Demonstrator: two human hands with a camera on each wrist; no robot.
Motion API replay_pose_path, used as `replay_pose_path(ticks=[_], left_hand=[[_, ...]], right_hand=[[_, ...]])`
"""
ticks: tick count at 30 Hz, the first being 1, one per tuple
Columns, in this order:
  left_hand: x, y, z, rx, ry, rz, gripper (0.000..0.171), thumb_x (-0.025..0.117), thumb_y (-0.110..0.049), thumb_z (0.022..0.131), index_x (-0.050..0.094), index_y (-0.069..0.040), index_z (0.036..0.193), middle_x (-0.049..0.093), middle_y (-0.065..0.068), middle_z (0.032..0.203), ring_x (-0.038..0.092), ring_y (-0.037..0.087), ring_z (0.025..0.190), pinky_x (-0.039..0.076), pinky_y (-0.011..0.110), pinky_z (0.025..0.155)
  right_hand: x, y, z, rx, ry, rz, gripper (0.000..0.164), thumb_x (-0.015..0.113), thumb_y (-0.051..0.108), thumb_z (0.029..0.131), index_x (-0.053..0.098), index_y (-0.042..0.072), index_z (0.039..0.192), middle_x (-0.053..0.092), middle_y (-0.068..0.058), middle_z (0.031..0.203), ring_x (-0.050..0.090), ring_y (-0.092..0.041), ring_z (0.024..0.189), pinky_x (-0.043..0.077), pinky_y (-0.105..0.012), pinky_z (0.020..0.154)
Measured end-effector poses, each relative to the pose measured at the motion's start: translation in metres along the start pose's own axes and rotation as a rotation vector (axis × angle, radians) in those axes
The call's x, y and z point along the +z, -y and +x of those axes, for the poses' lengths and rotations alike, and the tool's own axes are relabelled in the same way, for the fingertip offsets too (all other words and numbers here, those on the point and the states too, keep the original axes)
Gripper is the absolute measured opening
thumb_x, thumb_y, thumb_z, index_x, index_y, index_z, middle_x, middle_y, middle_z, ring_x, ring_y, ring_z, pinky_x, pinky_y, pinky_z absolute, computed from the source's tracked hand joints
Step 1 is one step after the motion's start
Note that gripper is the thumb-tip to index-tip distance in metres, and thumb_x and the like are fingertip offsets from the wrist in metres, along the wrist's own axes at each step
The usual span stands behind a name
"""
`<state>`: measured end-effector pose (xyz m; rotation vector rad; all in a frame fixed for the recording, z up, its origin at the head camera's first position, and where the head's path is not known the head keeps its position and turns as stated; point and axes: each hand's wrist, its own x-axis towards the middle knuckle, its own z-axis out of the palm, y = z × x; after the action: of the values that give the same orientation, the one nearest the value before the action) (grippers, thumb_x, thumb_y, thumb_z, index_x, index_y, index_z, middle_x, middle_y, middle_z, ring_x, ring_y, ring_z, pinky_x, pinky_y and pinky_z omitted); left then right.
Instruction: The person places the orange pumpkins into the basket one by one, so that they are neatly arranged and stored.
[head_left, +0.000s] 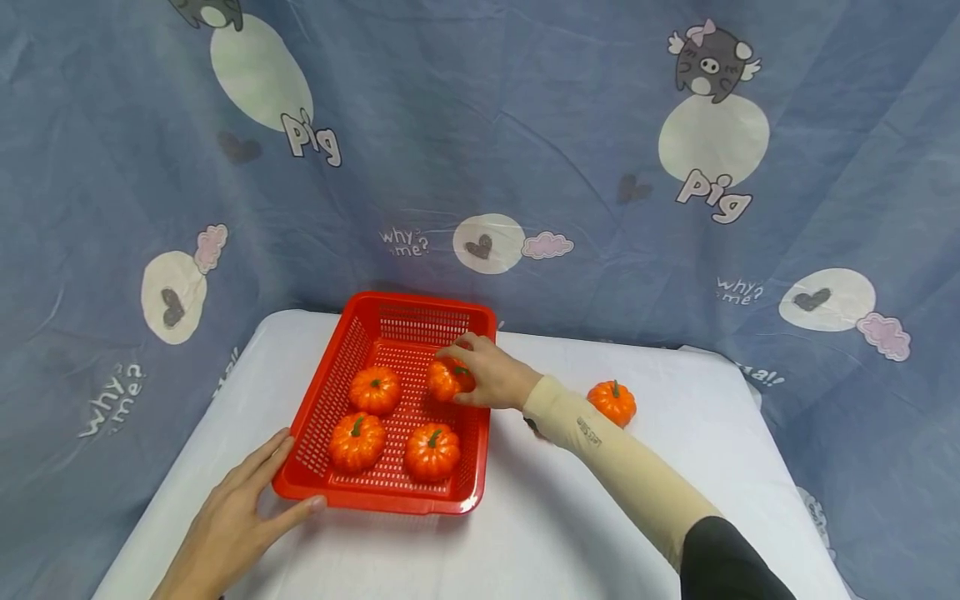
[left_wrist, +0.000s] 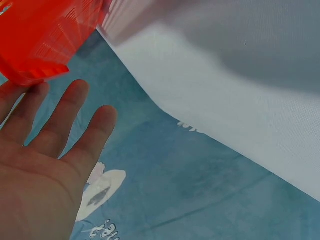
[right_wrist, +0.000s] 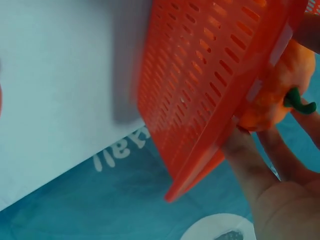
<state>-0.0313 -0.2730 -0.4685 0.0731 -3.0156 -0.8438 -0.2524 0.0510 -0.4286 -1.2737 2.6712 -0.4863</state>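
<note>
A red plastic basket [head_left: 375, 500] with slotted walls stands on the white table. My right hand [head_left: 491, 372] reaches over its right wall and holds a small orange pumpkin [head_left: 444, 381] inside it, fingers curled round the sides. The right wrist view shows this pumpkin's green stem [right_wrist: 300, 102] between the fingers. Three more pumpkins lie in the basket: one near the left wall [head_left: 375, 390], a front left pumpkin [head_left: 357, 442] and a front right pumpkin [head_left: 432, 452]. At the basket's front left corner my left hand [head_left: 236, 508] touches the rim with extended fingers, also seen in the left wrist view.
Another orange pumpkin [head_left: 612, 403] lies on the white table [head_left: 675, 442] to the right, beyond my right forearm. Something mostly hidden peeks out beside that sleeve. A blue curtain [head_left: 450, 150] with pig prints hangs behind the table and along its sides.
</note>
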Motion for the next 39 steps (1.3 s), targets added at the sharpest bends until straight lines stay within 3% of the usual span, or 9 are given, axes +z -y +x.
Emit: replay_pose_path(ticks=[3, 11, 18, 27, 32, 39], left_hand=[[0.000, 0.000, 0.000, -0.017, 0.018, 0.006, 0.114, 0.071, -0.075, 0.077, 0.031, -0.008, 0.160, 0.033, 0.016, 0.162, 0.038, 0.047, 0.137, 0.035, 0.076, 0.103], [0.000, 0.000, -0.001, 0.004, -0.013, -0.007, 0.111, 0.074, -0.071, 0.077, 0.034, -0.008, 0.159, 0.034, 0.013, 0.162, 0.039, 0.045, 0.138, 0.036, 0.074, 0.102], [0.001, 0.000, -0.001, 0.006, -0.016, -0.010, 0.111, 0.074, -0.071, 0.077, 0.034, -0.008, 0.158, 0.034, 0.013, 0.162, 0.039, 0.045, 0.138, 0.037, 0.074, 0.103], [0.001, 0.001, 0.000, 0.032, -0.058, -0.010, 0.108, 0.077, -0.068, 0.077, 0.037, -0.009, 0.157, 0.037, 0.012, 0.161, 0.042, 0.045, 0.136, 0.039, 0.073, 0.101], [0.001, 0.001, 0.000, 0.022, -0.041, -0.013, 0.109, 0.076, -0.069, 0.077, 0.036, -0.009, 0.158, 0.036, 0.012, 0.161, 0.041, 0.045, 0.137, 0.038, 0.074, 0.102], [0.001, 0.001, -0.001, 0.015, -0.045, -0.015, 0.108, 0.076, -0.069, 0.077, 0.035, -0.011, 0.159, 0.036, 0.012, 0.161, 0.040, 0.045, 0.137, 0.037, 0.074, 0.101]], right_hand=[[0.002, 0.002, 0.003, 0.008, 0.030, -0.010, 0.063, 0.084, 0.025, 0.084, 0.058, 0.016, 0.141, 0.049, -0.013, 0.139, 0.052, -0.025, 0.120, 0.049, -0.035, 0.105], [0.010, 0.006, 0.010, 0.040, 0.118, -0.016, 0.064, 0.084, 0.027, 0.084, 0.058, 0.015, 0.142, 0.049, -0.012, 0.140, 0.055, -0.022, 0.115, 0.051, -0.031, 0.102], [0.020, 0.006, 0.015, 0.012, 0.153, -0.085, 0.064, 0.083, 0.030, 0.086, 0.057, 0.015, 0.143, 0.050, -0.012, 0.139, 0.056, -0.022, 0.114, 0.050, -0.027, 0.101], [0.033, 0.006, 0.020, 0.011, 0.167, -0.210, 0.067, 0.082, 0.037, 0.086, 0.057, 0.018, 0.145, 0.054, -0.008, 0.139, 0.059, -0.023, 0.118, 0.052, -0.033, 0.103], [0.037, 0.008, 0.021, 0.032, 0.188, -0.274, 0.068, 0.081, 0.041, 0.086, 0.056, 0.021, 0.146, 0.053, -0.008, 0.146, 0.063, -0.025, 0.119, 0.053, -0.037, 0.102], [0.034, 0.011, 0.022, 0.053, 0.213, -0.280, 0.069, 0.080, 0.041, 0.087, 0.054, 0.023, 0.148, 0.051, -0.007, 0.148, 0.061, -0.025, 0.122, 0.051, -0.037, 0.105]])
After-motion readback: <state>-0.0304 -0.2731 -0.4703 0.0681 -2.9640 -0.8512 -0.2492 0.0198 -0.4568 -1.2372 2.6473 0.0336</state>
